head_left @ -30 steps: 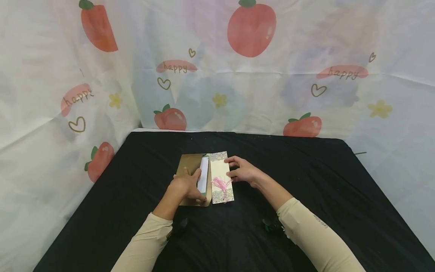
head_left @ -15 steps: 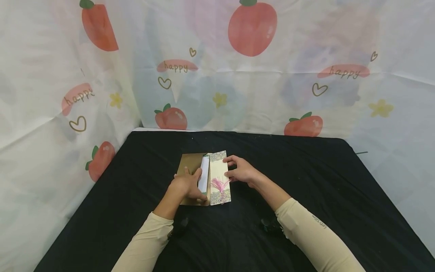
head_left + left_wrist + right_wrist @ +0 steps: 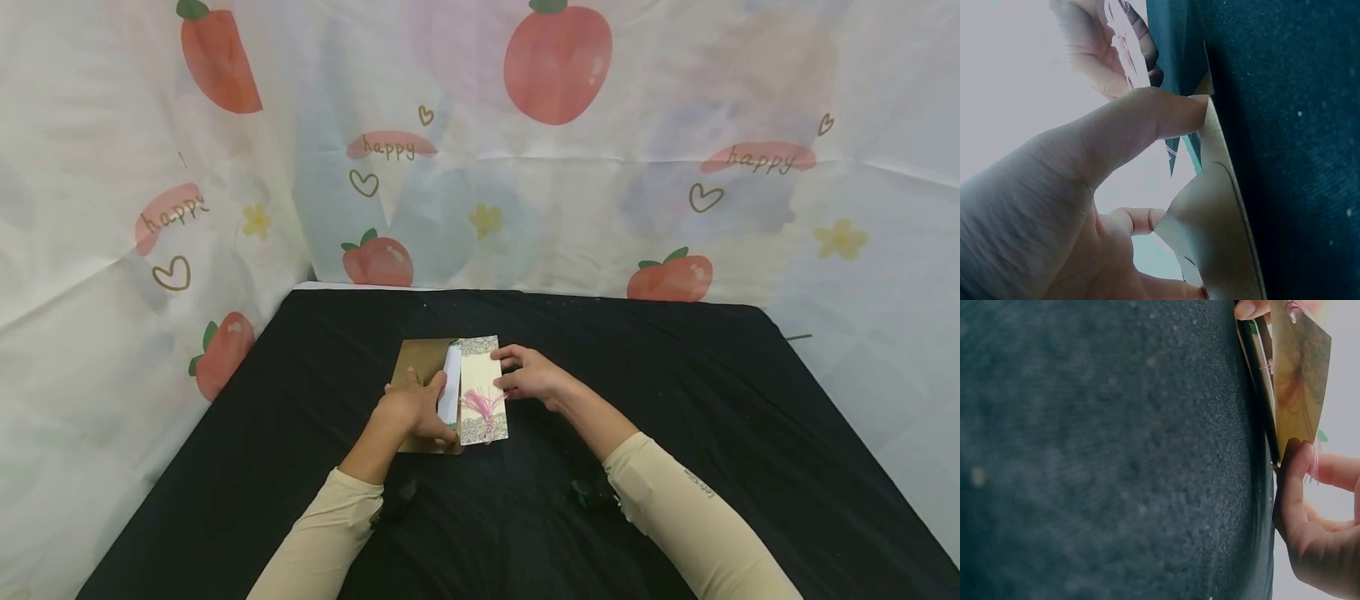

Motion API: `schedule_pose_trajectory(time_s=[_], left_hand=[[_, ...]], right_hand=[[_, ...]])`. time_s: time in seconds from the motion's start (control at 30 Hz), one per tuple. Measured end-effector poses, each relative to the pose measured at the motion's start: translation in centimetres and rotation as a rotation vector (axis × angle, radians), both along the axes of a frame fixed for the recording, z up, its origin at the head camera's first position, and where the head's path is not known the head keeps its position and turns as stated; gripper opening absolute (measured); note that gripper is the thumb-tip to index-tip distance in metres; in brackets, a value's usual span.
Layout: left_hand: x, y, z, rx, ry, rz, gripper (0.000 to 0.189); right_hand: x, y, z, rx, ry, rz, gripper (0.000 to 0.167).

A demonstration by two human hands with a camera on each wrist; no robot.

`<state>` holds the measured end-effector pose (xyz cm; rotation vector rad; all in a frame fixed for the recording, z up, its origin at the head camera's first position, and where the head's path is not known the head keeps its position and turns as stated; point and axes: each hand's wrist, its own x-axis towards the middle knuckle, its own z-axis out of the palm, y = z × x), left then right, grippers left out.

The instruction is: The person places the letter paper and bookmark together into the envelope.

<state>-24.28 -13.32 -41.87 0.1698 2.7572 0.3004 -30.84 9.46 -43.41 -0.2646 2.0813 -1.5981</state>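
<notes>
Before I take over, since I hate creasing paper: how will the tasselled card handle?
The card is probably stiffish: pinched at one edge by the right grip, it looks flat. Thin-edged, it is likely light. Its pink tassel, loosely fanned, may swing.

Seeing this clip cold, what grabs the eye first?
Probably the pink tassel on the pale card that the right hand pinches by its edge. Next comes the large red fruit printed high on the backdrop, then the gold-brown folder under the left hand.
</notes>
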Motion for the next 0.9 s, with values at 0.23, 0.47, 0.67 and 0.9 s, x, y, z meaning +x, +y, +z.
schedule_pose_trajectory(time_s=[0.23,0.47,0.67,0.9], left_hand=[[0.02,-0.05,0.19,0.009,0.003,-0.003,0.088],[-0.12,-0.06,-0.09,0.006,-0.010,-0.005,0.093],[-0.02,0.02,0.06,0.004,-0.012,-0.003,0.092],[0.20,-0.05,0.33,0.005,-0.038,0.008,0.099]], right_hand=[[-0.20,-0.19,0.00,-0.028,-0.014,-0.007,0.050],[-0.20,-0.45,-0.26,-0.039,-0.014,-0.018,0.050],[-0.10,-0.51,-0.15,-0.030,-0.003,-0.024,0.049],[-0.17,-0.73,-0.03,-0.012,0.019,-0.012,0.050]])
